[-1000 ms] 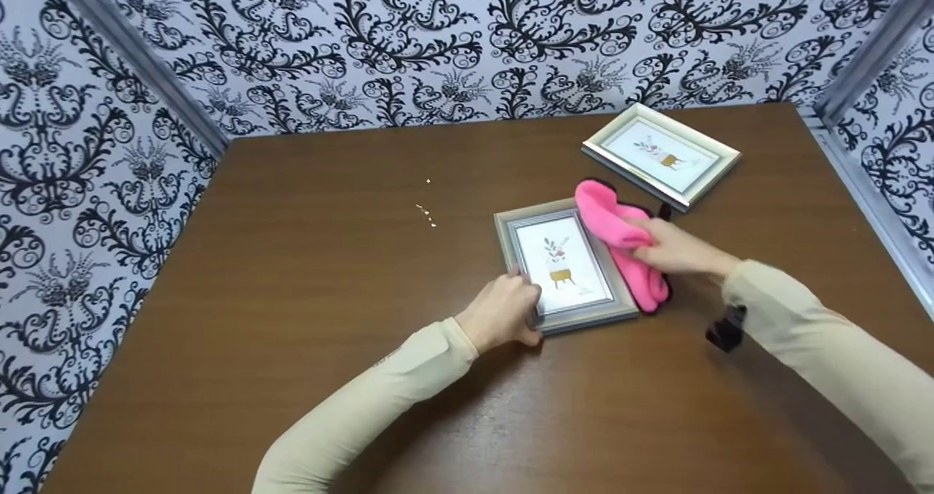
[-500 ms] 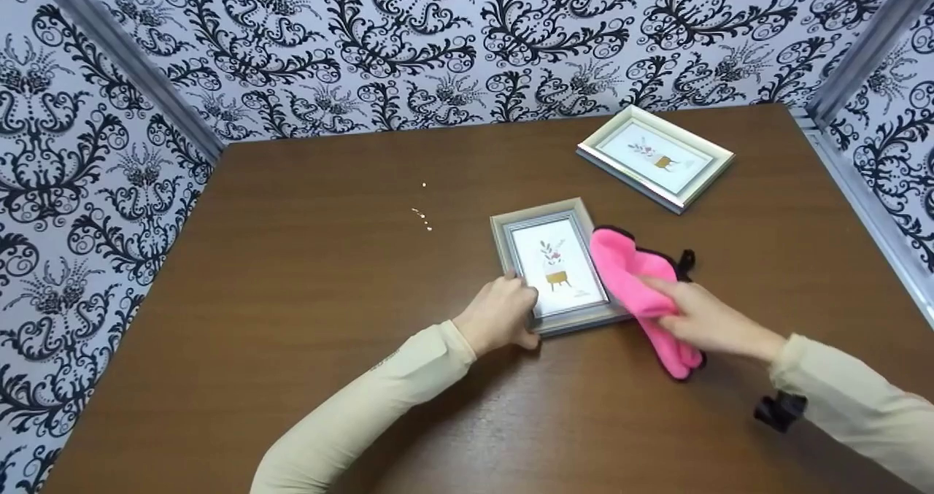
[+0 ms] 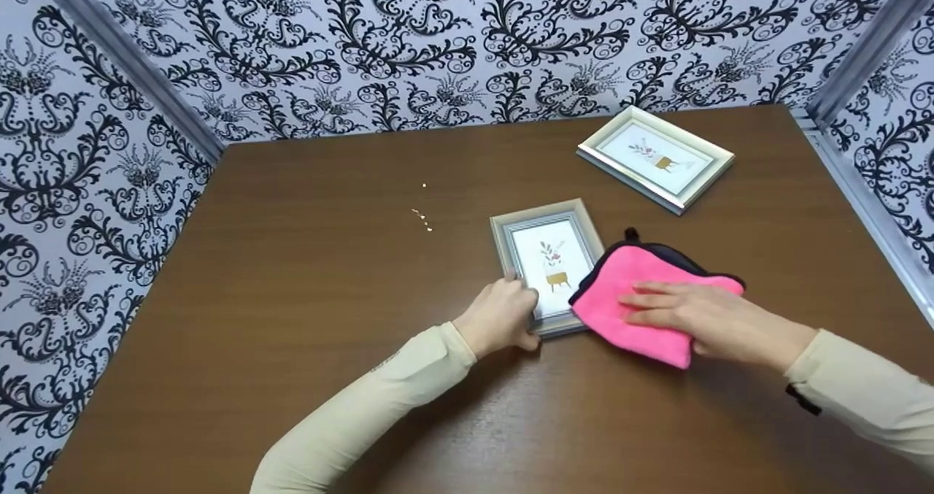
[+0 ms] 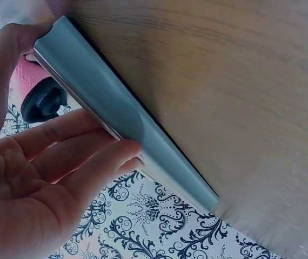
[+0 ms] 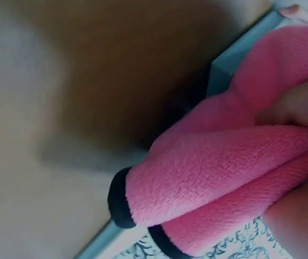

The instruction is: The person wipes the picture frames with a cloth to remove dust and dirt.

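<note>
A silver picture frame (image 3: 503, 240) with a plant print lies flat on the table. My left hand (image 3: 498, 311) grips its near left corner, the thumb at the near edge and the fingers over the left side. The left wrist view shows fingertips on the rim of the frame (image 4: 97, 81). My right hand (image 3: 693, 315) holds a pink cloth (image 3: 620, 326) with black edging, fingers spread over its top. Folds of the cloth (image 5: 213, 172) are pinched between thumb and fingers in the right wrist view. The cloth covers the frame's near right corner.
A second picture frame (image 3: 711, 162), pale gold with a similar print, lies behind to the right. Small white specks (image 3: 423, 219) are on the brown table (image 3: 314, 260) left of the silver frame. Patterned walls (image 3: 408, 49) enclose the table's back and sides.
My right hand has drawn the cloth along the frame's right side towards me, then left over its near right corner. The cloth has spread wider. My left hand keeps its grip.
</note>
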A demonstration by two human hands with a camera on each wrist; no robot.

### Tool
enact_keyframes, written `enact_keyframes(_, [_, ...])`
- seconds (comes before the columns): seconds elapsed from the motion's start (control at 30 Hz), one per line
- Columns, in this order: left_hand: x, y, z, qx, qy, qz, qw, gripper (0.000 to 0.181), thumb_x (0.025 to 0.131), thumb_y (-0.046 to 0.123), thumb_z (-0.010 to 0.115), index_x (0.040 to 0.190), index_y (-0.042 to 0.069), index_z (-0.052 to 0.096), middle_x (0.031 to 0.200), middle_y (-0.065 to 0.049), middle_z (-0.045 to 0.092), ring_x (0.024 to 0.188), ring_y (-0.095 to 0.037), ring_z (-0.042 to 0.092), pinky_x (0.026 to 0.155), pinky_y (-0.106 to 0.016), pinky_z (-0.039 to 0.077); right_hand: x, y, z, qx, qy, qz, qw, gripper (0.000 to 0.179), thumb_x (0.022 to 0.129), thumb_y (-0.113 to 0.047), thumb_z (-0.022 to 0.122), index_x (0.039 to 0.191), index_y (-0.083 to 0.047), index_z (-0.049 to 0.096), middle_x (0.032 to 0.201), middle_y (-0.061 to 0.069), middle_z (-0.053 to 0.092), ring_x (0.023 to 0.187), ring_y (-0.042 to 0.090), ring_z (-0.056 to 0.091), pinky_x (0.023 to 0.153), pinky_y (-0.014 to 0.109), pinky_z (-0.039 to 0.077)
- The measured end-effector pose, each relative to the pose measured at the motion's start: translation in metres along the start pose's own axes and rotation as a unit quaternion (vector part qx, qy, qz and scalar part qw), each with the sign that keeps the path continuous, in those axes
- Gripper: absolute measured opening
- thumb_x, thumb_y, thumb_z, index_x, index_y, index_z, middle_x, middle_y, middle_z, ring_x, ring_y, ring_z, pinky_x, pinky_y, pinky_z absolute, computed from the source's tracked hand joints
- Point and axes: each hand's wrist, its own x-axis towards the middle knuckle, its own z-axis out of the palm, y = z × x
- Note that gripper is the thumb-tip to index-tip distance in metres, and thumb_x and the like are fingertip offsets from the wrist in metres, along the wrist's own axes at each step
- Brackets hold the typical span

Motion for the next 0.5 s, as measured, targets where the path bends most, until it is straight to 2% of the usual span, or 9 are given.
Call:
enact_keyframes(0.1, [0.0, 0.0, -0.001, 0.002, -0.001, 0.002, 1.0, 0.032, 0.062, 0.031, 0.085, 0.074, 0.009, 0.065, 0.069, 0.0, 0.062, 0.064, -0.017, 0.058, 0.063, -0.031, 0.055, 0.006, 0.005, -0.001, -0.014, -0.021, -0.013, 0.9996, 0.06, 0.066, 0.014, 0.07, 0.123, -0.006, 0.066, 0.129, 0.011, 0.06, 0.119, 0.036, 0.054, 0.111, 0.029, 0.027])
enact_keyframes(0.23, [0.0, 0.0, -0.002, 0.0, -0.009, 0.001, 1.0, 0.031, 0.062, 0.03, 0.085, 0.075, 0.009, 0.067, 0.07, -0.001, 0.063, 0.066, -0.018, 0.06, 0.065, -0.03, 0.056, 0.015, 0.013, -0.001, -0.031, -0.045, -0.009, 0.9985, 0.056, 0.069, 0.007, 0.077, 0.123, -0.005, 0.065, 0.127, 0.01, 0.061, 0.118, 0.035, 0.055, 0.096, 0.046, 0.045])
enact_keyframes(0.33, [0.0, 0.0, -0.003, -0.007, -0.02, -0.007, 0.9998, 0.029, 0.063, 0.029, 0.085, 0.076, 0.01, 0.067, 0.071, -0.001, 0.064, 0.067, -0.018, 0.06, 0.066, -0.03, 0.056, 0.022, 0.023, 0.0, -0.048, -0.06, -0.005, 0.997, 0.056, 0.071, 0.008, 0.076, 0.125, -0.004, 0.064, 0.128, 0.012, 0.06, 0.119, 0.035, 0.054, 0.093, 0.05, 0.047])
enact_keyframes(0.5, [0.002, 0.001, -0.003, -0.007, -0.026, -0.012, 0.9996, 0.028, 0.063, 0.029, 0.086, 0.076, 0.011, 0.068, 0.073, -0.001, 0.064, 0.069, -0.018, 0.061, 0.067, -0.029, 0.056, 0.042, 0.043, 0.004, -0.106, -0.078, 0.02, 0.9911, 0.051, 0.077, 0.014, 0.064, 0.127, 0.0, 0.061, 0.129, 0.017, 0.059, 0.12, 0.038, 0.053, 0.098, 0.049, 0.043])
